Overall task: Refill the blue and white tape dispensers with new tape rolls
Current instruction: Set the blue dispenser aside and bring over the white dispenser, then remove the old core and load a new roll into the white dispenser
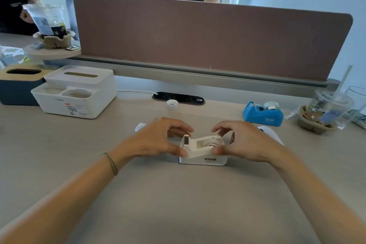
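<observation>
Plainly, the white tape dispenser [203, 151] sits between the two hands on the desk [178, 204], its cutter post toward the left hand [158, 140] and its roll well toward the right hand [241, 142]. The left hand is curled half-open, thumb tip at the dispenser's near front corner and fingers arched above the cutter, gripping nothing that I can make out. The right hand is likewise loosely curled, thumb touching the near rim of the well, forefinger bent over the far rim; whether it pinches the tape roll [210, 143] seated inside is hard to tell.

Likely the dispenser is weighted, rigid plastic, so it should stay put if steadied by its flat side walls, away from the cutter's sharp edge. The roll looks light and stiff but slick on its faces; it is best taken by its outer rim or hub.

Beyond the right hand, well apart, stands the blue tape dispenser [263, 114], a roll already in it. A small white ring [172, 104] lies beyond both hands.
</observation>
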Available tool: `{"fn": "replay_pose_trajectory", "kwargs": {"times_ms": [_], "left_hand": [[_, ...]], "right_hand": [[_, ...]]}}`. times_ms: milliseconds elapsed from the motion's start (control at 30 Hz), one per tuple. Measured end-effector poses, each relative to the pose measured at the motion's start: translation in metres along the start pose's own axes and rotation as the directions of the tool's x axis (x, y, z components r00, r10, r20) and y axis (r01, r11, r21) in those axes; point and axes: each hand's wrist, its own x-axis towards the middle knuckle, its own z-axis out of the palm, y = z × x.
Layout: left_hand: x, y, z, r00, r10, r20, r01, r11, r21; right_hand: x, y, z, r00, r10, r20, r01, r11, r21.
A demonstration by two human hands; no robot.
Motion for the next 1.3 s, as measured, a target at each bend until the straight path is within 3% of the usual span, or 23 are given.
{"fn": "replay_pose_trajectory", "kwargs": {"times_ms": [100, 200, 267, 400, 600, 933, 1300], "left_hand": [[0.005, 0.000, -0.025, 0.982, 0.005, -0.190, -0.017, 0.998, -0.063], [0.006, -0.014, -0.049, 0.917, 0.017, -0.399, -0.013, 1.000, 0.012], [0.004, -0.031, -0.060, 0.883, -0.022, -0.469, 0.050, 0.998, 0.047], [0.002, -0.058, -0.068, 0.890, -0.172, -0.423, 0.254, 0.956, 0.145], [0.000, -0.067, -0.072, 0.901, -0.243, -0.360, 0.315, 0.936, 0.158], [0.000, -0.063, -0.074, 0.911, -0.219, -0.350, 0.291, 0.942, 0.167], [-0.001, -0.028, -0.064, 0.925, -0.110, -0.365, 0.211, 0.945, 0.250]], "right_hand": [[0.012, -0.001, -0.009, 0.996, 0.004, -0.094, 0.001, 0.999, 0.046], [0.032, -0.006, -0.013, 0.991, -0.026, -0.133, 0.028, 1.000, 0.014], [0.050, -0.012, -0.014, 0.989, -0.046, -0.140, 0.043, 0.999, -0.023], [0.091, -0.030, -0.012, 0.985, -0.087, -0.148, 0.075, 0.994, -0.086], [0.157, -0.059, 0.006, 0.991, -0.121, -0.060, 0.106, 0.971, -0.214], [0.201, -0.077, 0.029, 0.994, -0.103, -0.027, 0.089, 0.945, -0.316], [0.150, -0.062, 0.013, 0.989, -0.128, 0.076, 0.145, 0.945, -0.292]]}}
